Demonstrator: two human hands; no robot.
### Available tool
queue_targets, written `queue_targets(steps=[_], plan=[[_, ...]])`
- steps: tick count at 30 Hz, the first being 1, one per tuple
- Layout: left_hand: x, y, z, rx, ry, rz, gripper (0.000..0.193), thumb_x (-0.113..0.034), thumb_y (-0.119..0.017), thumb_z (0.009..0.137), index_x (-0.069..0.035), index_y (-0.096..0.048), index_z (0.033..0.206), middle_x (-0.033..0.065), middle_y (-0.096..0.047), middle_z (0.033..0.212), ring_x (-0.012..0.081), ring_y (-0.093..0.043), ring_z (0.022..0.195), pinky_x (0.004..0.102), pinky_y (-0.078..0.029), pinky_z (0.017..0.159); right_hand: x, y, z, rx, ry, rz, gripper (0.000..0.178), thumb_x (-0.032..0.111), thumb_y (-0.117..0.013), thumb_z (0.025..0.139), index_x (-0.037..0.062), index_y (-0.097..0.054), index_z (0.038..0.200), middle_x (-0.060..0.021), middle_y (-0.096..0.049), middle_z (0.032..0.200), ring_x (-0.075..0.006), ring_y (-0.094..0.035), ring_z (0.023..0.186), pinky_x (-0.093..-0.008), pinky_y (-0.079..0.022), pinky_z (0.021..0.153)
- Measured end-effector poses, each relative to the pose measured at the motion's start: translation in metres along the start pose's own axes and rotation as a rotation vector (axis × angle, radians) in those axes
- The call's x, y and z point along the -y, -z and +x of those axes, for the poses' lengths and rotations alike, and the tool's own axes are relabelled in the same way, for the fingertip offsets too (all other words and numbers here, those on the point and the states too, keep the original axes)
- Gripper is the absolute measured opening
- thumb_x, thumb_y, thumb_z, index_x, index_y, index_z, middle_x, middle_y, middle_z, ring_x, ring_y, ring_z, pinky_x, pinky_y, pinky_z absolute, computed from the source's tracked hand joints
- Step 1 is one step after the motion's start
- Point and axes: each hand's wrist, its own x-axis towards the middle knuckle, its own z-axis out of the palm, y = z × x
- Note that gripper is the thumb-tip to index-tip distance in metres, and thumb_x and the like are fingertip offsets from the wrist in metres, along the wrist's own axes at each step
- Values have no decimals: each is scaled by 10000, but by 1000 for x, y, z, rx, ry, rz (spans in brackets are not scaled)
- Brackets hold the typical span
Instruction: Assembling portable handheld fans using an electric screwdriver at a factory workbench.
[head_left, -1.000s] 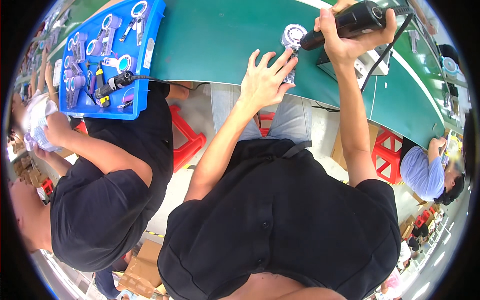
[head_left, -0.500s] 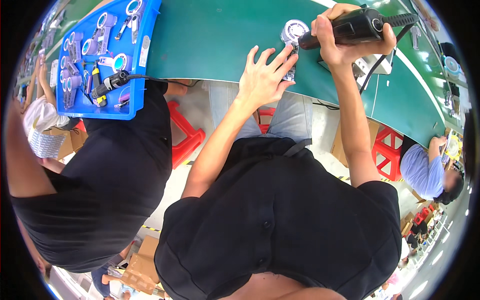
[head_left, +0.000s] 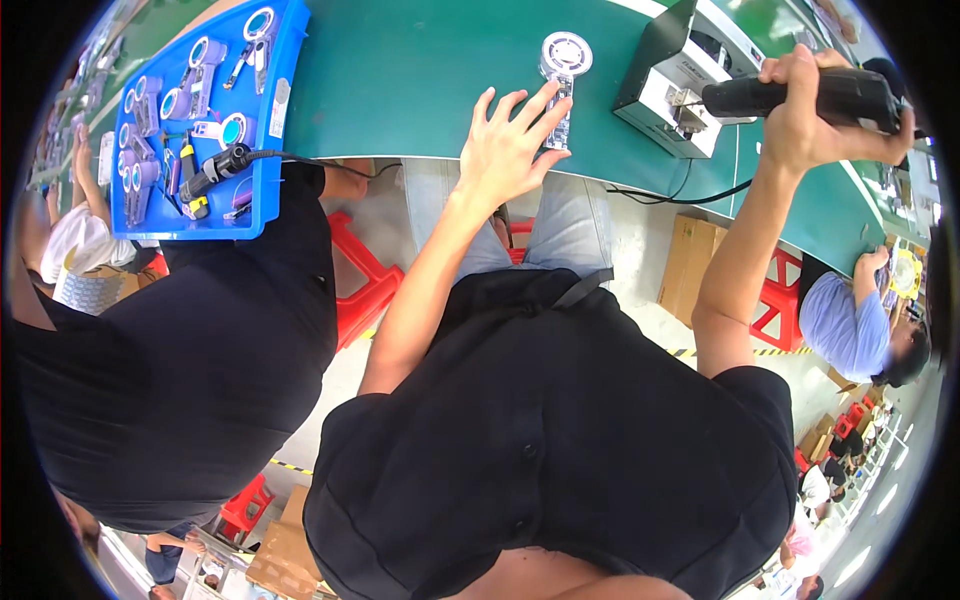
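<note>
On the green table [head_left: 430, 90] lies a small handheld fan [head_left: 566, 54] with a round white head, its narrow handle showing an exposed circuit board. My left hand [head_left: 510, 145] is open beside it, palm down, with spread fingers touching the handle. My right hand [head_left: 800, 130] is wrapped round a black electric screwdriver [head_left: 850, 98], raised over the table's right side. Its narrower end points left, above a white and dark box-shaped screw feeder [head_left: 685, 100]. The bit cannot be made out.
A blue tray [head_left: 272, 190] at the left holds several fan parts and a corded black tool [head_left: 215, 172]. A co-worker in black [head_left: 180, 360] is close on my left. Red stools [head_left: 365, 275] and a cardboard box [head_left: 692, 262] stand below the table edge.
My right hand has carried the screwdriver away from the fan, rightward to beyond the screw feeder, which now shows more fully. My left hand stays at the fan while the view shifts slightly.
</note>
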Motion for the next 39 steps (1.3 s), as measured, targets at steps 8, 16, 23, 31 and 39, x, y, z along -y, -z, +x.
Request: queue_targets(steps=[8,16,23,31,39], plan=[[-1,-3,1,14,-15,-5,659,-425,-741,819,-209,-551,1412,-4,-481,1507,294,-558,1190,570,-360,1089,-10,10,-29,4,-3,-28,830,-152,-728,775,181,-203,1326,-155,-628,795,-173,-597,506,-315,-557,488],[0,-5,1,9,-15,-7,632,-451,-717,835,-222,-556,1402,9,-480,1501,291,-548,1194,584,-358,1082,-25,15,-25,43,-134,64,777,-122,-691,845,232,-195,1326,-148,-615,792,-193,-575,509,-363,-540,484],[2,-2,-2,-13,2,24,654,-436,-738,820,-234,-553,1413,71,-546,1401,288,-551,1195,575,-369,1076,-17,-5,-30,18,-262,182,803,-141,-670,845,258,-177,1338,-140,-607,819,-188,-565,531,-377,-525,480],[0,-4,1,-16,-11,-17,637,-441,-736,818,-248,-556,1398,60,-561,1369,293,-556,1189,573,-362,1083,0,-103,-44,-2,25,117,933,-123,-655,799,225,-144,1497,-125,-554,915,-146,-534,566,-282,-514,489],[0,-3,1,-16,8,-21,648,-441,-742,812,-261,-548,1404,55,-564,1366,288,-557,1190,575,-368,1082,-16,-128,-45,49,125,11,893,-61,-720,771,145,-198,1465,-112,-560,885,-141,-543,694,-252,-461,629]])
